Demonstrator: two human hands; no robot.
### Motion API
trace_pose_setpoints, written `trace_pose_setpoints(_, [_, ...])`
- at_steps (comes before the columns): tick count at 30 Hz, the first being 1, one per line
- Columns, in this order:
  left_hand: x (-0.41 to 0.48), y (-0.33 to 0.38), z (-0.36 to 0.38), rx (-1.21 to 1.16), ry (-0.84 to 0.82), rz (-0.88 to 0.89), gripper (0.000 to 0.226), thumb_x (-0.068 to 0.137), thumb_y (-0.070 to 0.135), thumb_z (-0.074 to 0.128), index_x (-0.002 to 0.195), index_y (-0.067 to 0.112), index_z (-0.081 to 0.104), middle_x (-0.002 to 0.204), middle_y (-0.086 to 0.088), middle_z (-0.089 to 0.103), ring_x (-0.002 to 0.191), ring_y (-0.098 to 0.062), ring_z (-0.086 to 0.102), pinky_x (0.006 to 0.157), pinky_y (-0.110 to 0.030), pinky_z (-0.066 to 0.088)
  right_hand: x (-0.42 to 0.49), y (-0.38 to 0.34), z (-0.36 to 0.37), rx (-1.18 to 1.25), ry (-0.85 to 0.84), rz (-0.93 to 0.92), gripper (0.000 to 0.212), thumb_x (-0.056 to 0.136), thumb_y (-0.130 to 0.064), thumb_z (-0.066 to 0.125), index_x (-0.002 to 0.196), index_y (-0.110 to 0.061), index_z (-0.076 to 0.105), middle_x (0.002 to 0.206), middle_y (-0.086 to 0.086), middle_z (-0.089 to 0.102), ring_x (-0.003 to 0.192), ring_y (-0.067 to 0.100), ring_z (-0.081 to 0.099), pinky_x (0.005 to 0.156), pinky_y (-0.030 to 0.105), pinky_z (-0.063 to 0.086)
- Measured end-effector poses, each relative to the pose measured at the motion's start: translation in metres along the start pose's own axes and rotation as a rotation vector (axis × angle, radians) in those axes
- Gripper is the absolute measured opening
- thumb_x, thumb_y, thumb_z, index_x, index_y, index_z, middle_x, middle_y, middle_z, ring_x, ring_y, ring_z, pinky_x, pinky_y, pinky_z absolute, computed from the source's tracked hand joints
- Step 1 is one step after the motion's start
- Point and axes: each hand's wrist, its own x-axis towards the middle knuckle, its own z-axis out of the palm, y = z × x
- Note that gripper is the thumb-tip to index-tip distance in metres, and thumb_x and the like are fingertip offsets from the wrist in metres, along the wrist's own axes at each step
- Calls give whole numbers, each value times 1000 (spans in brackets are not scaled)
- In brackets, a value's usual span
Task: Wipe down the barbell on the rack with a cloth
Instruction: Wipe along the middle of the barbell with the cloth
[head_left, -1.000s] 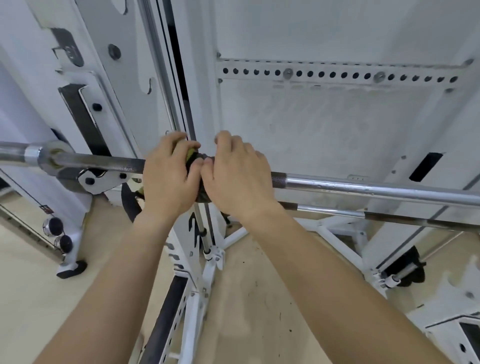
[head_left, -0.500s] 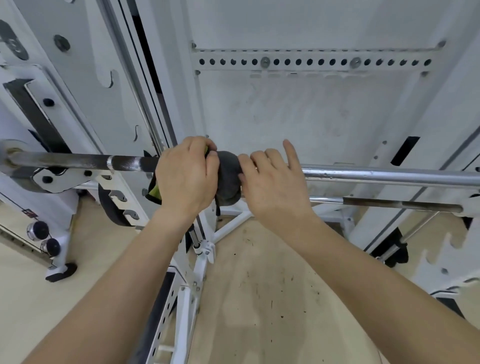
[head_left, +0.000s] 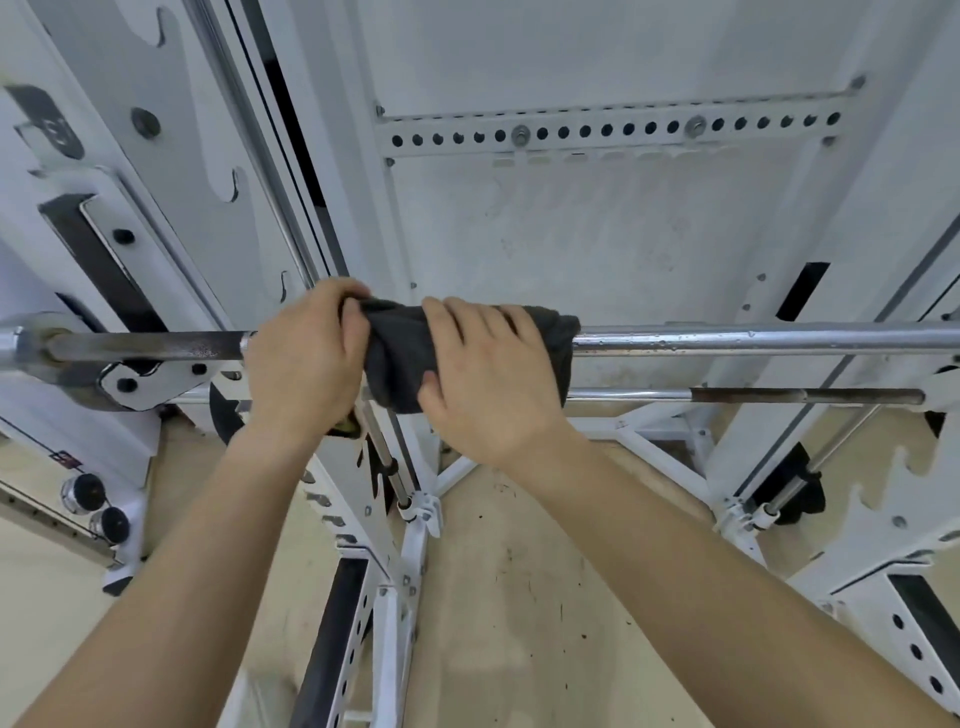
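Observation:
A steel barbell (head_left: 753, 339) lies horizontally across the white rack, its left stretch darker and rusty, its right stretch shiny with water drops. A dark grey cloth (head_left: 400, 358) is draped over the bar's middle. My left hand (head_left: 301, 364) grips the cloth's left end around the bar. My right hand (head_left: 483, 384) presses on the cloth from above, fingers spread over it and thumb under its lower edge. A bit of yellow-green material shows below my left hand.
White rack uprights (head_left: 171, 218) with notched hooks stand on the left and right. A second thinner bar (head_left: 779, 397) runs just below and behind the barbell. A perforated rail (head_left: 613, 130) crosses the white back panel. The floor (head_left: 498, 597) below is beige.
The cloth went from bunched between my hands to spread wide along the bar. My right hand has slid to the right and flattened over it. My left hand has stayed gripping the left end.

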Motion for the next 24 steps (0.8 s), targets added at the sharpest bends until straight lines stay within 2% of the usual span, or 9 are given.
trace_pose_setpoints(2, [3, -8, 0, 49, 20, 60, 28, 96, 19, 44, 110, 16, 68, 123, -3, 63, 114, -26, 53, 85, -41, 46, 2, -5, 9, -37, 14, 4, 54, 87, -39, 47, 134, -13, 51, 121, 7, 64, 106, 28, 59, 103, 47, 36])
trace_pose_setpoints(4, [5, 0, 6, 38, -27, 152, 28, 93, 20, 47, 106, 14, 71, 126, -3, 61, 117, -26, 52, 89, -43, 48, 2, 1, 16, -98, 54, 17, 41, 92, -39, 43, 120, -13, 59, 105, 7, 66, 93, 29, 59, 95, 46, 38])
trace_pose_setpoints(7, [3, 28, 21, 114, -146, 260, 41, 95, 36, 35, 97, 17, 72, 96, -1, 70, 90, -26, 61, 74, -41, 49, -6, 25, 22, -160, 186, -13, 36, 97, -35, 40, 112, -11, 62, 91, 7, 61, 82, 30, 54, 84, 45, 41])
trace_pose_setpoints(10, [-1, 62, 42, 308, -133, 395, 42, 99, 32, 33, 74, 15, 62, 69, -4, 63, 64, -28, 53, 58, -40, 40, -21, 61, 20, -214, 277, -12, 35, 99, -34, 40, 108, -12, 65, 86, 6, 60, 78, 30, 53, 80, 45, 44])
trace_pose_setpoints(12, [-5, 91, 56, 334, -105, 453, 39, 100, 29, 35, 68, 15, 55, 63, -4, 59, 59, -27, 51, 54, -36, 31, -33, 89, 11, -247, 282, 18, 32, 98, -34, 42, 103, -12, 65, 83, 6, 60, 76, 29, 54, 80, 44, 44])
trace_pose_setpoints(15, [-7, 134, 76, 240, -128, 536, 36, 99, 34, 38, 78, 16, 62, 71, -3, 62, 65, -28, 57, 57, -35, 29, -53, 135, -4, -308, 265, 60, 34, 97, -38, 42, 99, -12, 64, 85, 5, 62, 78, 29, 55, 81, 43, 41])
trace_pose_setpoints(18, [-9, 141, 76, 205, -210, 555, 39, 100, 43, 34, 102, 22, 67, 89, 0, 66, 76, -27, 60, 61, -35, 37, -63, 155, -13, -322, 198, 124, 38, 96, -42, 38, 103, -14, 64, 91, 5, 64, 83, 28, 56, 86, 44, 38])
trace_pose_setpoints(21, [-8, 107, 63, 196, -231, 427, 42, 101, 50, 29, 108, 25, 63, 94, 3, 64, 79, -25, 61, 68, -40, 46, -49, 125, -8, -275, 210, 209, 35, 92, -41, 42, 95, -15, 64, 87, 4, 64, 80, 29, 56, 83, 43, 37])
trace_pose_setpoints(24, [-8, 74, 52, 283, -131, 425, 40, 104, 41, 28, 106, 22, 63, 91, 3, 65, 79, -23, 62, 84, -37, 42, -26, 73, 9, -173, 256, 154, 25, 89, -33, 47, 85, -13, 61, 79, 5, 60, 74, 29, 53, 77, 44, 37])
